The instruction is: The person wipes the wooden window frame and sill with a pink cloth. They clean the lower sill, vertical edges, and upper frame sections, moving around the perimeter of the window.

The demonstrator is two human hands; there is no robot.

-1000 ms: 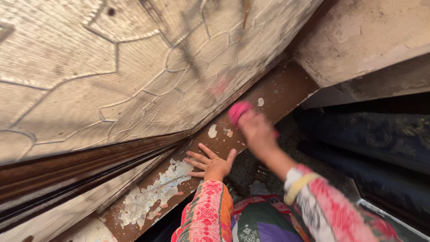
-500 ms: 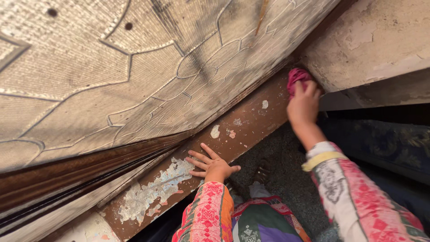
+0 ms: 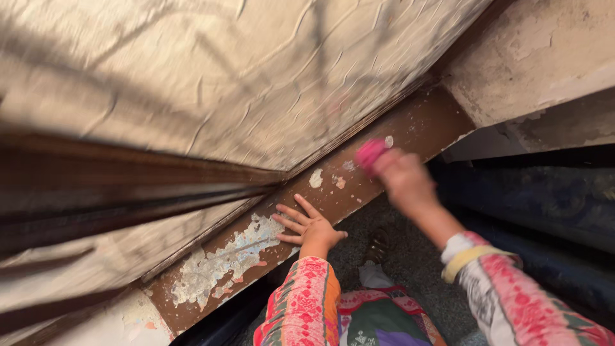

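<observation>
Pink cloth (image 3: 369, 152) on the brown sill (image 3: 333, 192).
Bunched, no clear axis; right hand (image 3: 402, 179) fingers clench it near the sill's far end; left hand (image 3: 307, 227) lies flat, fingers spread.

head view, steeply down — close, perhaps blurred

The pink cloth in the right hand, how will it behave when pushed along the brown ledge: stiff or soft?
The pink cloth is bunched into a wad under the right hand, so it is probably soft and floppy. It looks light for its size. On the ledge, it may snag on the flaking paint.
</observation>
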